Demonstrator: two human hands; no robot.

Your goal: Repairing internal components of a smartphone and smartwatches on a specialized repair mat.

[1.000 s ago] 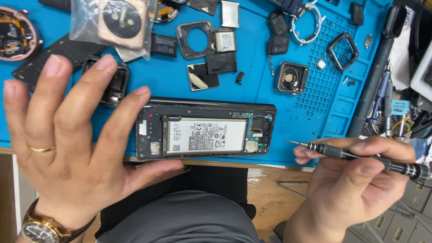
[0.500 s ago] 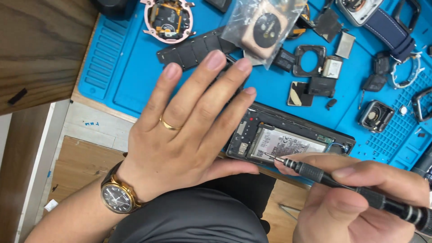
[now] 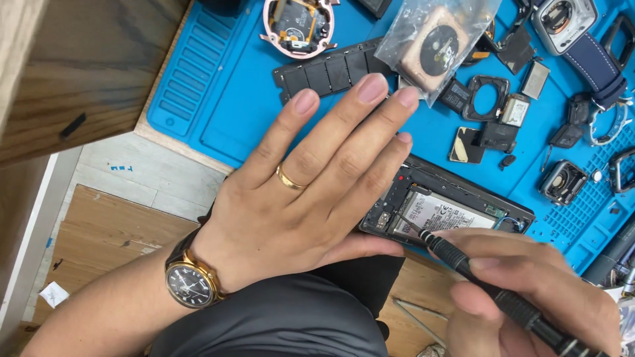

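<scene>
Pressing flat with fingers spread, the left hand (image 3: 311, 192) lies open over the left end of the opened phone (image 3: 450, 208), pinning it to the blue mat (image 3: 218, 112) on the surface. That phone sits at the mat's near edge, back cover off, battery and circuit board exposed. It looks light and stiff but fragile inside: better steadied by its outer frame than by the battery or thin cables. To its right, the right hand (image 3: 529, 284) is closed around a slim black screwdriver (image 3: 489, 291), its tip touching down near the phone's left end, just beside the battery. Thin and smooth, the driver likely wants a pen-like pinch.
</scene>
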